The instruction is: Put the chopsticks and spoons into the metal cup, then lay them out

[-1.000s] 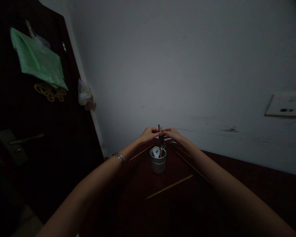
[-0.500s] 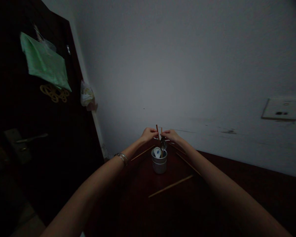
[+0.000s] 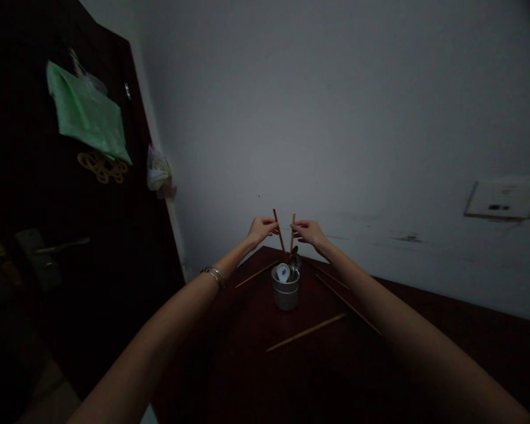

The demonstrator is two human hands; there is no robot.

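My left hand (image 3: 264,228) pinches a dark reddish chopstick (image 3: 280,235) near its upper end. Opposite it, my right hand (image 3: 305,231) has its fingers closed on a lighter chopstick (image 3: 292,235). Both sticks stand above a grey cylindrical holder (image 3: 285,294), their lower ends reaching down behind its rim. Inside the holder are a white soup spoon (image 3: 283,272) with a blue mark and some metal spoons (image 3: 295,259). Whether the sticks' lower ends touch the holder's inside is hidden.
Loose chopsticks lie around the holder on the dark red table (image 3: 242,330): one in front (image 3: 307,333), one at left (image 3: 257,274), others at right (image 3: 348,305). A pale wall (image 3: 313,118) rises behind. A dark door (image 3: 115,247) with a handle (image 3: 64,246) stands left.
Both hands have risen slightly and moved apart, each with its chopstick. More of the two sticks shows above the holder. The view has shifted slightly.
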